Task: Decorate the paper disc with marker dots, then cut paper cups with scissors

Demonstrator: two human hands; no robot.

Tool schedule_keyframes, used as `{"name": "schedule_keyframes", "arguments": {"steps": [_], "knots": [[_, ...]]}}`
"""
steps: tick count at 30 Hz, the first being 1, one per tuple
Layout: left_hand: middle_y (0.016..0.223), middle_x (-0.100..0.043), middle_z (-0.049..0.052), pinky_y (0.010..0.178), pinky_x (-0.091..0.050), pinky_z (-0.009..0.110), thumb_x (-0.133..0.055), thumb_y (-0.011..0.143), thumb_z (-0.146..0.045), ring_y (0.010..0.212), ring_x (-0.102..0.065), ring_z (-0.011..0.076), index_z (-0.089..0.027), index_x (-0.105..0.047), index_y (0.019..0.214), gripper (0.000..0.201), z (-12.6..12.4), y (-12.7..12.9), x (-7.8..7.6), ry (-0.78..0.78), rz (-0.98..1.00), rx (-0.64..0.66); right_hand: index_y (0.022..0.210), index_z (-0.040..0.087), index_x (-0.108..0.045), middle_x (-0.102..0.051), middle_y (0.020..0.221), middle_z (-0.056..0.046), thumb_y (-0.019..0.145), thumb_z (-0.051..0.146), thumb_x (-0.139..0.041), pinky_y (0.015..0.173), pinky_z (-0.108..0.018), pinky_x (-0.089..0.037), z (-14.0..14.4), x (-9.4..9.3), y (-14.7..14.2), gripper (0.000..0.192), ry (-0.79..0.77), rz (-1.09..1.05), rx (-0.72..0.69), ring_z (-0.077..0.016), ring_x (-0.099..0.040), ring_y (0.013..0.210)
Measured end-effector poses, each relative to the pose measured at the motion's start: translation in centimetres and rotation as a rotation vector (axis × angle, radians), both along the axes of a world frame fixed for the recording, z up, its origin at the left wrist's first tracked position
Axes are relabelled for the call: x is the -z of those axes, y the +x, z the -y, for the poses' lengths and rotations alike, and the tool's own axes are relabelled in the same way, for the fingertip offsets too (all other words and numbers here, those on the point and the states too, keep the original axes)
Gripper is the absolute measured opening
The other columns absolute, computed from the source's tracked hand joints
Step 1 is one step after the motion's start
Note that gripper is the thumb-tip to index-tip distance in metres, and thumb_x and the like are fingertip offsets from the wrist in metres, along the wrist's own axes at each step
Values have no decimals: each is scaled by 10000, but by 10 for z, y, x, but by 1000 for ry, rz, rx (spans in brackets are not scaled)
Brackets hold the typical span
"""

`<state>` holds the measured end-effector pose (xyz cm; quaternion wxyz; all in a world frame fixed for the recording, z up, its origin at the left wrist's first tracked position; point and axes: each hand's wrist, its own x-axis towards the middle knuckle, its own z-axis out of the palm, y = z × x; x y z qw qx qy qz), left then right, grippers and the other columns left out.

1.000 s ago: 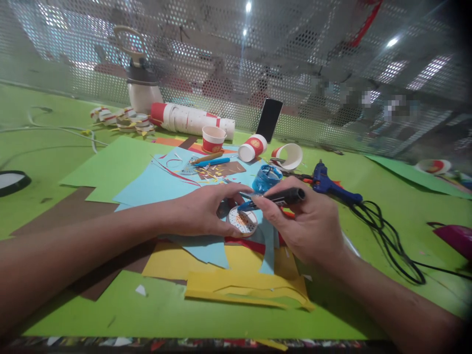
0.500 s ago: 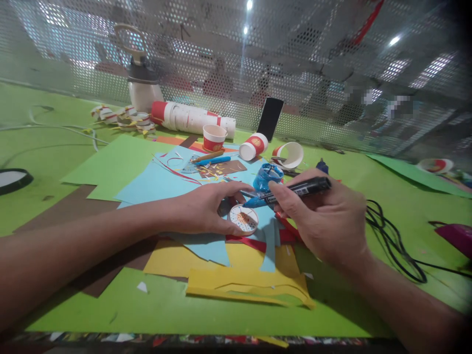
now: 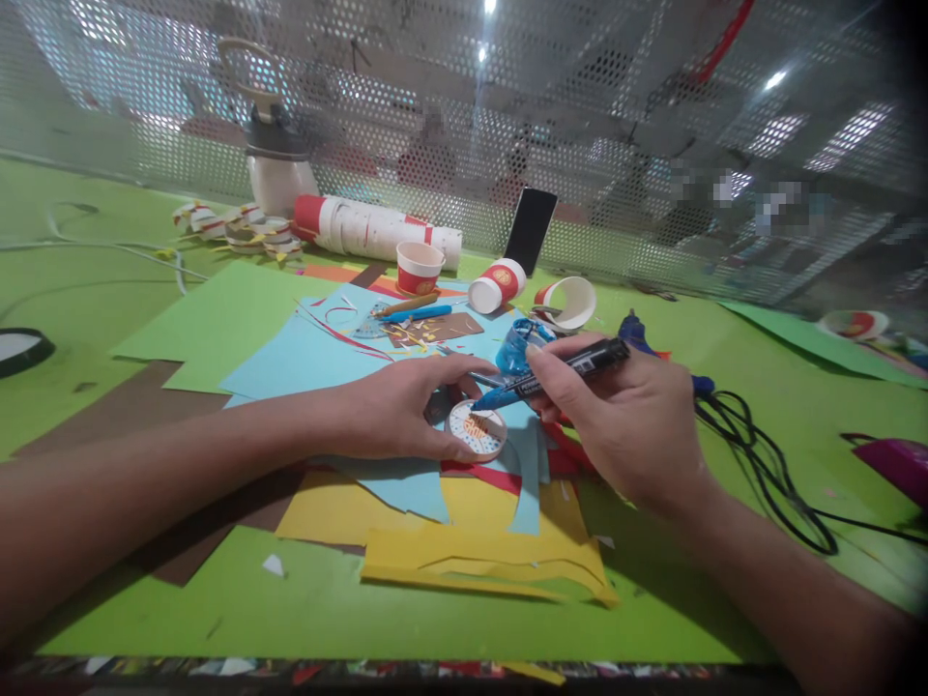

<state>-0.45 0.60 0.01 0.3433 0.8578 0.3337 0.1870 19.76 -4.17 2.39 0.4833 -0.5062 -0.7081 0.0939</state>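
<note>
My left hand [image 3: 406,401] is closed around the edge of a small white disc [image 3: 477,435], which looks like the bottom of a paper cup. Blue dots and an orange drawing cover its face. My right hand [image 3: 638,420] is closed on a black permanent marker [image 3: 569,372] with a blue-stained front end. The marker slants down to the left, its tip at the disc's upper edge; whether it touches I cannot tell. A blue-stained jar [image 3: 518,343] stands just behind the marker, partly covered by it.
Layered coloured paper [image 3: 253,353] lies under my hands. Behind are paper cups [image 3: 500,285], stacked cups [image 3: 391,232], a phone [image 3: 533,227], a bottle [image 3: 279,174] and craft knives [image 3: 417,311]. To the right lie a blue glue gun [image 3: 634,333] and a black cable [image 3: 761,474].
My right hand and the marker have shifted left, bringing the tip slightly left along the disc's upper edge. More of the glue gun shows. My left hand still grips the disc.
</note>
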Motion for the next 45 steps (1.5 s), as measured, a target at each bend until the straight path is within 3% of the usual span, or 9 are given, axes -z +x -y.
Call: {"name": "schedule_keyframes", "arguments": {"steps": [17,28,38,45], "knots": [[1192,-635,61,835,-474,302,-737,720,-459,1024,-602,229,-217,-446,1374,755,0,0,0,11,5,9,693,197,-657,-648,556,17,816,316,-689,460,-233,-491,-1,4,-1,174,-30,13,-34,-125,-588,482],[1146,-647,63,824,-472,304,-758,717,-357,997,-603,217,-216,-474,1362,719,1,2,-1,-8,11,7,657,198,-641,-619,520,24,821,329,-679,427,-224,-432,2,5,-3,214,30,81,-42,-110,-526,448],[1178,-637,72,858,-467,332,-738,738,-388,1031,-599,236,-217,-467,1364,704,1,2,-3,-13,23,18,626,199,-623,-611,523,31,787,335,-724,454,-241,-425,3,10,-6,234,43,5,-26,-112,-519,468],[1207,-625,64,873,-466,310,-753,716,-449,1054,-592,232,-214,-448,1385,772,-1,0,1,-2,22,3,634,228,-638,-608,535,24,779,375,-730,451,-270,-443,5,-1,-3,226,114,-145,36,-134,-546,469]]}}
